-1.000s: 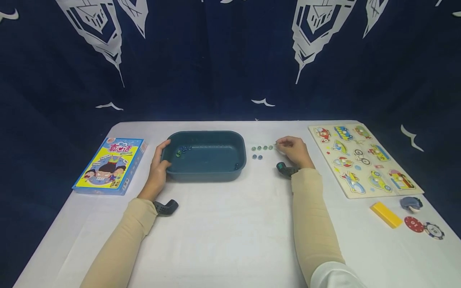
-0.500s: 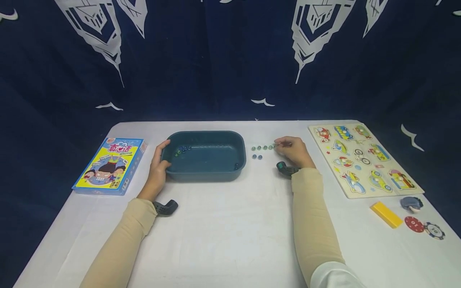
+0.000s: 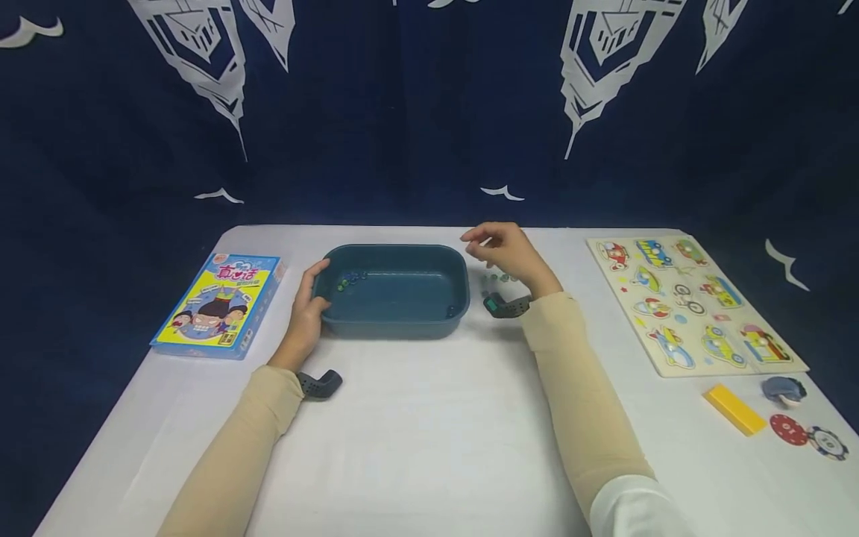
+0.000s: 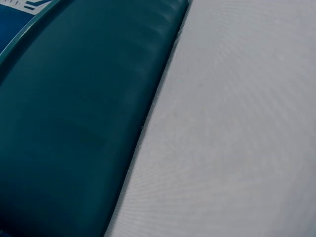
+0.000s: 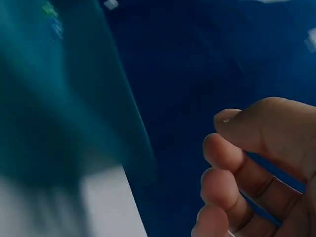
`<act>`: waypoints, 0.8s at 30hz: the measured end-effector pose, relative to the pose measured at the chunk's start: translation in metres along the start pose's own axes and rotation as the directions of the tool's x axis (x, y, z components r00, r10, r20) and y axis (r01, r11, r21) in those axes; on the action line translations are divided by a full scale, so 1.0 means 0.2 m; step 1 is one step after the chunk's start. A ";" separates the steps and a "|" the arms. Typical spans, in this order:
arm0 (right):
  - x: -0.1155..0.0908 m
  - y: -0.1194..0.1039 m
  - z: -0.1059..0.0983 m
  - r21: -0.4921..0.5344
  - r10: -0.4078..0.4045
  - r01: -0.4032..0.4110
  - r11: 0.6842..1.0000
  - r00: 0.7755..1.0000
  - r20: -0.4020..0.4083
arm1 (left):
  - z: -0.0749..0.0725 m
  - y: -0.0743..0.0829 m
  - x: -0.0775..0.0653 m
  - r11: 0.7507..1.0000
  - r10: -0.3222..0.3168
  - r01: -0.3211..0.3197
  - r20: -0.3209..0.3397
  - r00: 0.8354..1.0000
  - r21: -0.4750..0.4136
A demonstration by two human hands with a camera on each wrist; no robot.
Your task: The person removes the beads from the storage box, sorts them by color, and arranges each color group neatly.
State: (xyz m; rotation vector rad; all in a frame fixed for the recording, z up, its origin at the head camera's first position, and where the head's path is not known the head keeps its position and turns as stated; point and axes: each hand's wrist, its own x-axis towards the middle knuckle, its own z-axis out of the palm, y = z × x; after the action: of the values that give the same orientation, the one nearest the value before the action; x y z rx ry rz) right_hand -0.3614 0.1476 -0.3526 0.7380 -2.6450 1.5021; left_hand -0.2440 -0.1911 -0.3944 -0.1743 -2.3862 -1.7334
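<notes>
A dark teal plastic basin [image 3: 389,329] stands in the middle of the table. My left hand [image 3: 302,321] grips its left end, thumb and fingers at the rim. Inside it, small green and blue glass marbles [image 3: 352,279] cluster on the left, and a dark one [image 3: 452,310] lies in the right corner. Above the table, just off the basin's right rim, is my right hand [image 3: 510,250]. Its fingers curl loosely with nothing visible between them, as the right wrist view confirms. Green marbles [image 3: 505,277] lie on the cloth beneath that hand, partly hidden by the wrist camera.
On the left lies a blue and yellow card box [image 3: 218,306]. To the right are a wooden picture puzzle board [image 3: 691,306], a yellow block [image 3: 734,409], a small grey-blue object [image 3: 784,389], a red chip [image 3: 788,429] and a black-and-white chip [image 3: 828,443].
My right hand has left the end of the marble row, rising and moving left toward the basin. My left hand stays on the basin. The head view has shifted slightly.
</notes>
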 end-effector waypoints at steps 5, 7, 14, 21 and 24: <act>0.14 -0.14 0.19 -0.014 -0.064 0.070 0.997 0.964 0.259 | 0.00 0.00 0.00 1.000 0.006 -0.006 -0.005 1.000 -0.009; 0.19 -0.18 0.26 -0.019 -0.065 0.077 0.997 0.931 0.359 | 0.00 -0.01 0.00 1.000 0.005 -0.005 -0.004 1.000 -0.005; 0.32 -0.25 0.47 -0.021 0.020 -0.010 1.000 0.854 0.521 | 0.00 -0.09 0.04 1.000 -0.016 0.016 -0.004 1.000 -0.005; 0.41 -0.25 0.64 -0.102 0.101 -0.050 0.993 0.806 0.584 | 0.00 -0.21 0.08 1.000 -0.002 0.002 -0.023 1.000 -0.003; 0.43 -0.25 0.70 -0.117 0.116 -0.057 0.991 0.792 0.599 | 0.00 -0.22 0.08 1.000 0.010 -0.010 -0.030 1.000 -0.004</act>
State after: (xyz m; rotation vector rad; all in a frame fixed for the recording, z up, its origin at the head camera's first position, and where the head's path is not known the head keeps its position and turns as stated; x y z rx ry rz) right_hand -0.3881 -0.0203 -0.3676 1.2962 -3.2086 1.3065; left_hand -0.2693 -0.2055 -0.4309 -0.1592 -2.3568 -1.7246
